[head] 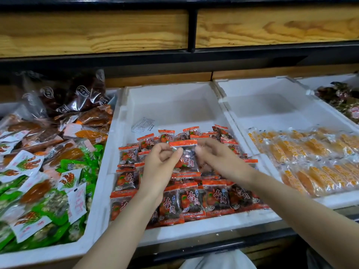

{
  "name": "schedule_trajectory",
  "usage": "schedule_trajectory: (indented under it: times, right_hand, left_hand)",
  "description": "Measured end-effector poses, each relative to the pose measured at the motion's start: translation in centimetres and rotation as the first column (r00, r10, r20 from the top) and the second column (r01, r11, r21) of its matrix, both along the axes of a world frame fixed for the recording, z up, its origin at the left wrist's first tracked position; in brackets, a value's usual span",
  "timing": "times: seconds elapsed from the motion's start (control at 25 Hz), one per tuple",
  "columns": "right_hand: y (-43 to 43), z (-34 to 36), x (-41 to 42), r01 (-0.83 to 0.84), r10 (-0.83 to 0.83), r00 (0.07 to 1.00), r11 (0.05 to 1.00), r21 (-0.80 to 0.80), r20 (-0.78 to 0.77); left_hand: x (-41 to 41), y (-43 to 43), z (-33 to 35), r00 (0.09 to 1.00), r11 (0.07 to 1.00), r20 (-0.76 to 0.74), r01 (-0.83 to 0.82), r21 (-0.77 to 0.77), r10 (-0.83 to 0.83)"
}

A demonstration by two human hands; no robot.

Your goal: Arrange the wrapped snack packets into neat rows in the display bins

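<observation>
A red-and-clear snack packet (186, 155) with dark fruit inside hangs upright above the middle white foam bin (171, 105). My left hand (161, 164) pinches its left edge and my right hand (215, 156) pinches its right edge. Below them, several matching red packets (196, 199) lie in rows across the front half of the bin. The back half of the bin is bare apart from a small paper label (143, 124).
The left bin (91, 235) is heaped with green, white and orange packets (44, 171). The right foam bin (272, 98) holds rows of yellow-orange packets (310, 158). A further bin (343, 98) at far right has dark floral packets. A wooden shelf (174, 30) overhangs the back.
</observation>
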State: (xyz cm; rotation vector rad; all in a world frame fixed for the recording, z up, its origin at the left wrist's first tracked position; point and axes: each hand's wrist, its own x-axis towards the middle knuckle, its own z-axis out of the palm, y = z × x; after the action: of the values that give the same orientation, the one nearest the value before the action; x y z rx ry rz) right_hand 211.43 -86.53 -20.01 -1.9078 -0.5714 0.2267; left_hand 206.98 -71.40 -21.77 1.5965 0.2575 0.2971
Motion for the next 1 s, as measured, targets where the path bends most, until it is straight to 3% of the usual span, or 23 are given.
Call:
schedule_trajectory:
  times: [0.12, 0.24, 0.36, 0.44, 0.52, 0.6, 0.68, 0.84, 0.92, 1.0]
  right_hand:
    - [-1.3, -0.4, -2.5, -0.026, 0.025, 1.000, 0.999, 0.041, 0.014]
    - [-2.8, -1.0, -3.4, 0.045, -0.038, 0.997, 0.995, 0.089, -0.072]
    - [-3.9, -1.7, -4.7, 0.032, -0.030, 0.994, 0.999, 0.022, -0.106]
    - [-4.6, -2.0, -5.1, 0.081, -0.084, 0.992, 0.996, -0.034, -0.092]
    - [-5.8, -2.1, -4.2, 0.236, -0.240, 0.968, 0.970, -0.053, -0.077]
    - [-6.9, -2.2, -2.5, 0.390, -0.394, 0.917, 0.918, -0.071, -0.056]
    - [-6.8, -2.4, -1.3, 0.452, -0.456, 0.890, 0.882, -0.136, 0.003]
    - [-3.2, -2.8, 0.2, 0.378, -0.376, 0.925, 0.903, -0.206, 0.052]
    - [-2.0, -3.2, 1.4, 0.343, -0.331, 0.939, 0.901, -0.264, 0.091]
    - [-1.6, -3.9, 2.3, 0.318, -0.249, 0.945, 0.850, -0.421, 0.212]
  left_hand:
    - [-1.4, -1.6, -0.4, 0.999, 0.998, 0.003, 0.046, -0.043, -0.046]
    - [-3.2, -2.5, -1.1, 0.982, 0.982, -0.018, 0.187, 0.000, -0.187]
    - [-4.6, -3.2, -1.7, 0.974, 0.930, 0.007, 0.214, 0.299, -0.226]
    - [-5.8, -3.5, -2.3, 0.974, 0.787, -0.011, 0.190, 0.587, -0.227]
    - [-6.6, -2.7, -4.1, 0.983, 0.527, 0.035, 0.065, 0.847, -0.178]
    - [-7.1, -1.2, -5.8, 0.985, 0.319, 0.093, -0.042, 0.947, -0.145]
    - [-7.1, -0.1, -7.1, 0.992, 0.235, 0.047, -0.018, 0.972, -0.119]
    - [-7.0, 0.4, -8.1, 0.987, 0.092, -0.042, 0.057, 0.994, -0.156]
    - [-6.7, 0.5, -8.5, 0.988, 0.074, -0.068, 0.079, 0.994, -0.139]
    - [-6.7, 0.4, -8.5, 0.990, 0.075, -0.053, 0.063, 0.995, -0.128]
